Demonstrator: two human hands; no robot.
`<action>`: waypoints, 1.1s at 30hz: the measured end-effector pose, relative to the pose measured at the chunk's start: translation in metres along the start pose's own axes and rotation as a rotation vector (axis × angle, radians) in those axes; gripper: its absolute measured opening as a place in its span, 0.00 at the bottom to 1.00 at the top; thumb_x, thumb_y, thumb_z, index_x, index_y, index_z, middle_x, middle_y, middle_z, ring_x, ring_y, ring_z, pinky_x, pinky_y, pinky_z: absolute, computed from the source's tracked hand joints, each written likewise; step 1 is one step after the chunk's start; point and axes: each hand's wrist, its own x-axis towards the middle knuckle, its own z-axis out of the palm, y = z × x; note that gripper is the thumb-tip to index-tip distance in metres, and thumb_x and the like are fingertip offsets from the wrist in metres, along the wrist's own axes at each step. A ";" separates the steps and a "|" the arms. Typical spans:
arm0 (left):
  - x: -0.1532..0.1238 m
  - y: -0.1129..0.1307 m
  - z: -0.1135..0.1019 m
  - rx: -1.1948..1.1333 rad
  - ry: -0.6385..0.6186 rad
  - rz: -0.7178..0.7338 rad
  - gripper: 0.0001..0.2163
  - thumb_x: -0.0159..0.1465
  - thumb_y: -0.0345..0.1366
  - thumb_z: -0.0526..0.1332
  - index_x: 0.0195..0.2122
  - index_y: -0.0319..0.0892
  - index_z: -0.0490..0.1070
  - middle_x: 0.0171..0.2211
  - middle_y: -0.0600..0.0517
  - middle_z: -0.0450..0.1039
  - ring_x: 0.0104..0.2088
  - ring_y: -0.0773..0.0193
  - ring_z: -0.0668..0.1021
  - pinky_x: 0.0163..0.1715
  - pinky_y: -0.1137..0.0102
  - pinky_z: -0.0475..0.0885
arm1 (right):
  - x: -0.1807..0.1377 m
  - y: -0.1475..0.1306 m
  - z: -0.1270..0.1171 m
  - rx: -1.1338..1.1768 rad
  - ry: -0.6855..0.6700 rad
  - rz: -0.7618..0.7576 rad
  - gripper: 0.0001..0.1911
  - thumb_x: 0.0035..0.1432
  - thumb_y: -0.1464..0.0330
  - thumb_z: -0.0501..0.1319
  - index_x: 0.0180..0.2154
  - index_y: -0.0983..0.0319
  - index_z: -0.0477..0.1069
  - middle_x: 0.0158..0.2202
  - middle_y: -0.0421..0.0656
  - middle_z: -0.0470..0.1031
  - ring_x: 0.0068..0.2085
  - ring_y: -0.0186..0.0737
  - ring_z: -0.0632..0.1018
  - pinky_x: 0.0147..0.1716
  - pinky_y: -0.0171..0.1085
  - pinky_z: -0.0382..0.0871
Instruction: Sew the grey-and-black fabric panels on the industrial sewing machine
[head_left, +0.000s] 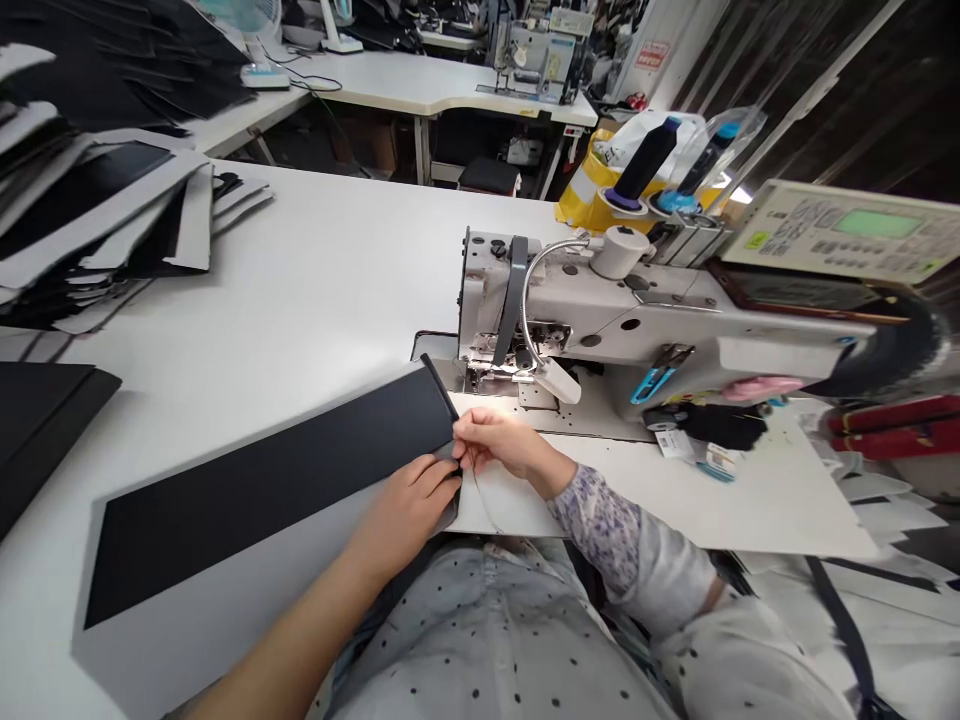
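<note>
You sit at a long white worktable (300,260) in a sewing workshop; beyond it stands a second white table (420,90) carrying another sewing machine (536,55); a heap of cut black-and-grey panels (97,200) lies to your far left, and a separate black piece (37,430) sits at the left edge of your view; ahead of you is an industrial sewing machine (600,310), with a control unit (847,230) to its right and thread cones (641,165) behind it, in front of a yellow bag (592,195); a gooseneck lamp (555,290) curves down toward the needle area; blue-handled snips (652,375) hang on the machine's front.

The black panel (262,480) lies flat and angled across the table on a wider grey backing (142,640), its far end just beside the machine's metal bed (540,410); your left hand (401,520) rests over its near edge, close to that end; your right hand (495,445), in a patterned sleeve (600,530), sits at the end's corner, almost meeting the left; your grip is narrow, both hands pinching the panel's edge between fingers and thumb; a thin thread (480,500) hangs below your right hand.
</note>
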 end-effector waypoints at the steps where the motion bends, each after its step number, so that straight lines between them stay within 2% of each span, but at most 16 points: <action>1: 0.001 0.000 0.000 0.002 -0.007 0.008 0.12 0.64 0.26 0.54 0.45 0.42 0.73 0.47 0.47 0.74 0.48 0.58 0.74 0.50 0.61 0.71 | 0.007 -0.008 0.003 0.088 -0.003 0.025 0.14 0.58 0.58 0.62 0.30 0.62 0.63 0.25 0.38 0.73 0.22 0.30 0.73 0.20 0.29 0.66; 2: 0.001 0.000 0.000 0.005 -0.015 0.015 0.12 0.64 0.26 0.54 0.44 0.42 0.73 0.48 0.48 0.74 0.48 0.58 0.73 0.50 0.61 0.70 | 0.015 -0.016 0.006 0.124 0.016 0.035 0.14 0.59 0.60 0.62 0.30 0.61 0.63 0.24 0.37 0.72 0.21 0.29 0.72 0.18 0.29 0.65; 4: 0.002 0.000 0.000 0.009 -0.035 0.011 0.12 0.63 0.25 0.54 0.43 0.43 0.73 0.52 0.49 0.72 0.51 0.56 0.72 0.51 0.60 0.70 | 0.033 -0.030 0.015 0.045 0.046 0.033 0.10 0.61 0.63 0.60 0.30 0.62 0.63 0.23 0.37 0.72 0.20 0.28 0.72 0.18 0.28 0.66; 7: 0.005 0.000 0.000 0.017 -0.056 -0.063 0.10 0.64 0.27 0.54 0.40 0.45 0.73 0.58 0.51 0.68 0.58 0.52 0.67 0.51 0.57 0.67 | 0.064 -0.044 0.034 -0.343 0.022 0.028 0.09 0.62 0.68 0.58 0.28 0.62 0.65 0.25 0.40 0.74 0.21 0.30 0.73 0.19 0.29 0.67; 9: 0.007 0.000 0.001 0.023 -0.059 -0.116 0.10 0.65 0.29 0.54 0.41 0.46 0.73 0.58 0.50 0.67 0.60 0.50 0.65 0.51 0.56 0.66 | 0.085 -0.049 0.049 -0.631 0.006 -0.035 0.10 0.62 0.70 0.57 0.27 0.63 0.66 0.25 0.42 0.75 0.22 0.32 0.74 0.21 0.31 0.69; 12: 0.009 0.000 0.001 0.036 -0.072 -0.142 0.11 0.65 0.30 0.54 0.44 0.45 0.73 0.52 0.46 0.73 0.57 0.48 0.68 0.49 0.56 0.66 | 0.104 -0.051 0.069 -0.854 0.067 -0.223 0.08 0.62 0.70 0.56 0.31 0.64 0.70 0.33 0.46 0.78 0.33 0.37 0.78 0.36 0.36 0.73; 13: 0.009 0.001 0.001 0.035 -0.081 -0.146 0.11 0.65 0.30 0.54 0.45 0.45 0.73 0.49 0.45 0.74 0.55 0.49 0.70 0.49 0.57 0.67 | 0.103 -0.050 0.072 -0.887 0.086 -0.312 0.06 0.62 0.69 0.58 0.35 0.64 0.71 0.39 0.47 0.78 0.40 0.39 0.78 0.43 0.38 0.72; 15: 0.008 0.001 -0.001 0.020 -0.088 -0.156 0.11 0.65 0.30 0.53 0.45 0.43 0.73 0.44 0.45 0.77 0.50 0.51 0.73 0.50 0.56 0.66 | 0.089 -0.039 0.071 -0.935 0.095 -0.529 0.10 0.62 0.67 0.59 0.45 0.64 0.71 0.50 0.48 0.74 0.52 0.41 0.73 0.54 0.39 0.65; 17: 0.006 0.000 -0.002 -0.006 -0.093 -0.152 0.11 0.66 0.32 0.53 0.46 0.43 0.72 0.44 0.46 0.77 0.49 0.52 0.74 0.54 0.54 0.63 | 0.059 -0.018 0.058 -1.002 0.107 -0.794 0.16 0.64 0.65 0.57 0.52 0.62 0.67 0.56 0.48 0.69 0.57 0.39 0.68 0.58 0.39 0.62; 19: 0.005 -0.003 -0.003 -0.027 -0.106 -0.127 0.11 0.67 0.36 0.53 0.47 0.44 0.71 0.50 0.46 0.74 0.54 0.51 0.72 0.57 0.51 0.61 | 0.021 0.010 0.034 -1.076 0.203 -0.929 0.15 0.67 0.67 0.52 0.53 0.60 0.67 0.53 0.47 0.71 0.55 0.38 0.70 0.56 0.40 0.65; 21: 0.007 -0.009 -0.002 -0.026 -0.115 -0.108 0.11 0.67 0.38 0.53 0.46 0.45 0.71 0.58 0.48 0.68 0.60 0.49 0.66 0.59 0.50 0.59 | -0.014 0.036 0.002 -1.143 0.451 -0.975 0.14 0.66 0.70 0.51 0.50 0.59 0.68 0.47 0.47 0.73 0.50 0.41 0.73 0.50 0.43 0.69; 22: 0.010 -0.012 -0.001 -0.019 -0.109 -0.110 0.11 0.67 0.37 0.52 0.46 0.46 0.71 0.61 0.49 0.64 0.62 0.48 0.64 0.59 0.50 0.59 | -0.027 0.045 -0.014 -1.144 0.663 -0.949 0.14 0.65 0.71 0.51 0.50 0.59 0.68 0.46 0.48 0.72 0.51 0.43 0.72 0.50 0.46 0.69; 24: 0.019 -0.018 0.003 -0.002 -0.100 -0.124 0.11 0.68 0.36 0.51 0.45 0.46 0.71 0.64 0.49 0.60 0.64 0.48 0.61 0.60 0.50 0.58 | -0.039 0.054 -0.042 -1.178 0.953 -0.853 0.15 0.64 0.70 0.52 0.52 0.62 0.65 0.50 0.52 0.69 0.55 0.49 0.69 0.52 0.52 0.67; 25: 0.025 -0.022 0.005 0.004 -0.102 -0.133 0.11 0.68 0.36 0.51 0.45 0.45 0.71 0.64 0.49 0.60 0.64 0.48 0.61 0.61 0.50 0.58 | -0.039 0.055 -0.054 -1.210 1.017 -0.803 0.16 0.64 0.68 0.53 0.53 0.63 0.65 0.53 0.54 0.67 0.58 0.51 0.66 0.53 0.54 0.66; 28: 0.042 -0.030 0.011 -0.004 -0.123 -0.152 0.11 0.67 0.36 0.51 0.45 0.45 0.70 0.64 0.49 0.60 0.65 0.49 0.60 0.61 0.49 0.57 | -0.022 0.048 -0.077 -1.334 0.960 -0.717 0.17 0.65 0.64 0.53 0.53 0.64 0.66 0.55 0.55 0.67 0.58 0.52 0.66 0.54 0.53 0.65; 33: 0.062 -0.039 0.015 -0.017 -0.147 -0.180 0.11 0.67 0.36 0.51 0.46 0.45 0.69 0.64 0.49 0.60 0.65 0.49 0.59 0.62 0.49 0.57 | 0.005 0.042 -0.093 -1.468 0.899 -0.647 0.16 0.67 0.64 0.49 0.48 0.62 0.70 0.46 0.52 0.73 0.52 0.50 0.70 0.54 0.50 0.63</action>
